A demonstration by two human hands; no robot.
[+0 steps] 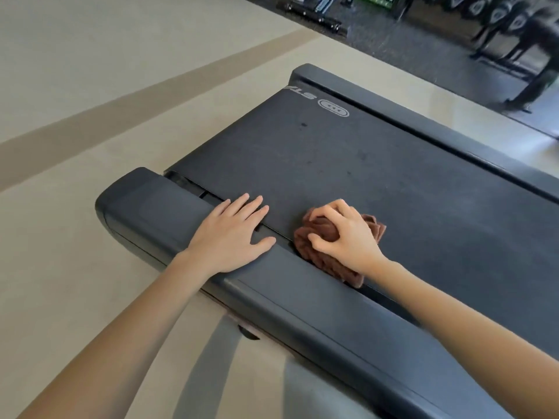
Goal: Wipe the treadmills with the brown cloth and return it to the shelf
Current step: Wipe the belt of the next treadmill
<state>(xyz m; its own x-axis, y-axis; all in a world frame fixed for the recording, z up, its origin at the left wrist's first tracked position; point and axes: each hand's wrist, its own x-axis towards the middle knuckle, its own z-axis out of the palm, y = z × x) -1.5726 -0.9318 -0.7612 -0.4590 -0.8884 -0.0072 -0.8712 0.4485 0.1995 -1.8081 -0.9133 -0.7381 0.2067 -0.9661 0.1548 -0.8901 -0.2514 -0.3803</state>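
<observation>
A dark grey treadmill (363, 164) fills the middle of the head view, its black belt running from lower right to upper left. A crumpled brown cloth (320, 258) lies on the belt right beside the near side rail. My right hand (344, 234) grips the cloth from above with curled fingers and presses it onto the belt. My left hand (230, 234) rests flat on the near side rail (302, 300), fingers straight and reaching over the belt's edge. No shelf is in view.
Beige floor with a tan stripe (90, 122) lies to the left of the treadmill. Dark gym flooring with a rack of dumbbells (499, 16) and other equipment stands at the top right. A grey upright post (211, 358) of the treadmill passes below the rail.
</observation>
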